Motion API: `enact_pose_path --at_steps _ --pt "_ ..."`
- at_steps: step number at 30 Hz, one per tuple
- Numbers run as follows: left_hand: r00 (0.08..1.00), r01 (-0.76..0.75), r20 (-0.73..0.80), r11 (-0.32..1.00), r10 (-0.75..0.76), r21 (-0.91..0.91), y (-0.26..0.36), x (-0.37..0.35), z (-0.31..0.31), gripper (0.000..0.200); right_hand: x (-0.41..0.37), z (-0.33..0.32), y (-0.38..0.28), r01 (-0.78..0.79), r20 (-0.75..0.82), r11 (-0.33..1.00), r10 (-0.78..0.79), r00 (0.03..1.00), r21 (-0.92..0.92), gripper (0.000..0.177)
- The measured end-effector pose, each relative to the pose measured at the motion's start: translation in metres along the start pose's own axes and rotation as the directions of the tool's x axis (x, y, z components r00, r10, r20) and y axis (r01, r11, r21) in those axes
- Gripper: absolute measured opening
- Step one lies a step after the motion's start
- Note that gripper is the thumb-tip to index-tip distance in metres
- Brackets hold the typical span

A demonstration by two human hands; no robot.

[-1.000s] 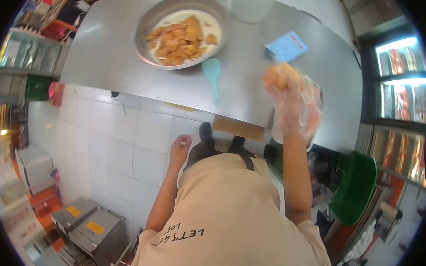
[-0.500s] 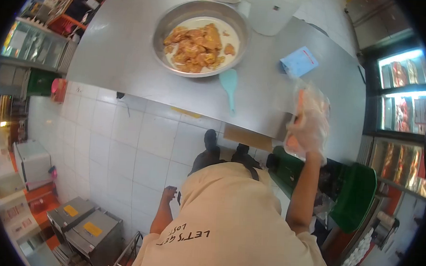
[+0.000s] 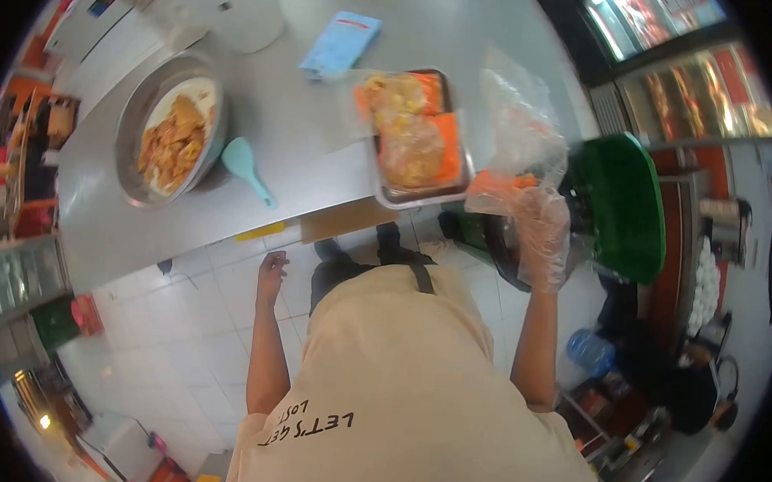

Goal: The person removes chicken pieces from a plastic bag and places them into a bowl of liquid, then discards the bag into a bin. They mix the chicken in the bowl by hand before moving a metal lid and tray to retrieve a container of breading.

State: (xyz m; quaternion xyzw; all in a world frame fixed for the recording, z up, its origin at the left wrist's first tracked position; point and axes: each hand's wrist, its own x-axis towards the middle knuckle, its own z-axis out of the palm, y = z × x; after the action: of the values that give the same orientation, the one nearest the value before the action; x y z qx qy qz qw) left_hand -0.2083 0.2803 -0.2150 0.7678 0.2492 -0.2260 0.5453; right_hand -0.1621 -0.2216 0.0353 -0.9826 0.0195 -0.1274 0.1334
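Observation:
My right hand (image 3: 539, 227), in a clear plastic glove, is closed on a clear plastic bag (image 3: 524, 130) with something orange at its lower end, over the table's right edge. Left of it, a metal tray (image 3: 463, 162) holds bagged food (image 3: 412, 151) with orange pieces. My left hand (image 3: 272, 272) is bare and hangs in front of the table edge, fingers loosely apart, holding nothing. A metal bowl (image 3: 129, 145) of coated pieces in pale liquid stands at the left, with a light-green paddle (image 3: 248, 166) beside it.
A blue packet (image 3: 342, 45) and a translucent container (image 3: 241, 11) lie farther back on the metal table (image 3: 309, 132). An open green bin (image 3: 623, 205) stands at the right. Lit display fridges (image 3: 708, 92) are behind it. A blue water bottle (image 3: 590, 352) is on the floor side.
The view has turned right, bringing the tray into sight. My right hand has moved off the table's surface to its right edge with the bag. My left hand still hangs free.

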Motion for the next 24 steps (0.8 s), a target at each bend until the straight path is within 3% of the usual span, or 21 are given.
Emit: enact_pose_path --at_steps 2,3,5,6,7,8,9,11,12,14,15,16,17,19,20,22,23,24 --pt "0.998 0.019 0.06 1.0 -0.019 0.012 0.014 0.003 0.026 0.023 -0.025 -0.021 0.03 -0.187 -0.119 0.951 0.221 0.968 0.246 0.009" --pt "0.997 -0.048 0.065 0.998 0.045 0.042 0.003 0.007 0.04 0.024 -0.039 -0.023 0.057 -0.222 -0.124 0.971 0.232 0.965 0.092 0.011" --pt "0.988 -0.128 0.094 0.99 0.122 0.061 -0.032 0.016 0.062 0.024 -0.067 -0.012 0.098 -0.329 -0.126 0.93 0.35 0.928 0.163 0.012" --pt "0.991 -0.018 0.133 0.995 0.005 0.103 -0.031 0.007 0.071 0.021 -0.083 -0.002 0.119 -0.407 -0.113 0.88 0.443 0.89 0.245 0.014" --pt "0.988 0.017 0.147 0.989 -0.039 0.15 -0.04 0.0 0.078 0.022 -0.095 0.012 0.147 -0.411 0.024 0.911 0.41 0.912 0.04 0.021" --pt "0.979 -0.02 0.203 0.987 -0.014 0.161 -0.063 -0.002 0.08 0.024 -0.112 0.024 0.161 -0.426 0.022 0.904 0.426 0.904 0.035 0.021" --pt "0.973 -0.07 0.231 0.956 0.003 0.284 -0.12 0.011 0.074 0.027 -0.128 0.038 0.172 -0.465 0.008 0.877 0.467 0.884 0.125 0.028" --pt "0.978 0.075 0.171 0.969 -0.117 0.234 -0.086 -0.031 0.075 0.03 -0.173 0.088 0.217 -0.569 -0.001 0.782 0.588 0.809 0.255 0.046" --pt "0.98 0.102 0.143 0.969 -0.137 0.225 -0.089 -0.04 0.071 0.03 -0.169 0.082 0.212 -0.579 -0.005 0.775 0.599 0.801 0.252 0.046" --pt "0.979 0.133 0.119 0.965 -0.163 0.227 -0.099 -0.061 0.056 0.031 -0.152 0.07 0.19 -0.687 -0.21 0.717 0.694 0.689 0.119 0.057" --pt "0.981 0.037 0.17 0.952 -0.092 0.304 -0.104 -0.071 0.046 0.031 -0.151 0.075 0.194 -0.696 -0.207 0.708 0.703 0.68 0.118 0.057" --pt "0.974 -0.064 0.226 0.925 -0.024 0.374 -0.109 -0.079 0.036 0.031 -0.146 0.083 0.2 -0.729 -0.326 0.672 0.723 0.61 0.128 0.064" --pt "0.973 -0.067 0.23 0.921 -0.025 0.384 -0.113 -0.087 0.029 0.031 -0.14 0.092 0.207 -0.757 -0.44 0.637 0.727 0.528 0.144 0.07" --pt "0.985 0.106 0.1 0.955 -0.139 0.276 -0.122 -0.104 0.013 0.032 -0.111 0.09 0.204 -0.785 -0.4 0.618 0.73 0.554 0.04 0.078" --pt "0.985 0.106 0.103 0.952 -0.141 0.289 -0.126 -0.11 0.006 0.032 -0.105 0.089 0.204 -0.794 -0.36 0.605 0.727 0.584 -0.066 0.086" --pt "0.996 -0.052 0.088 0.948 0.025 0.315 -0.121 -0.118 0.001 0.032 -0.095 0.12 0.224 -0.81 -0.269 0.576 0.767 0.582 -0.112 0.08" --pt "0.996 -0.052 0.091 0.943 0.023 0.329 -0.113 -0.117 -0.002 0.032 -0.091 0.138 0.235 -0.819 -0.209 0.56 0.793 0.573 -0.121 0.077" --pt "0.986 0.106 0.084 0.938 -0.141 0.331 -0.078 -0.12 0.001 0.031 -0.09 0.159 0.245 -0.832 -0.142 0.539 0.821 0.554 -0.131 0.074"
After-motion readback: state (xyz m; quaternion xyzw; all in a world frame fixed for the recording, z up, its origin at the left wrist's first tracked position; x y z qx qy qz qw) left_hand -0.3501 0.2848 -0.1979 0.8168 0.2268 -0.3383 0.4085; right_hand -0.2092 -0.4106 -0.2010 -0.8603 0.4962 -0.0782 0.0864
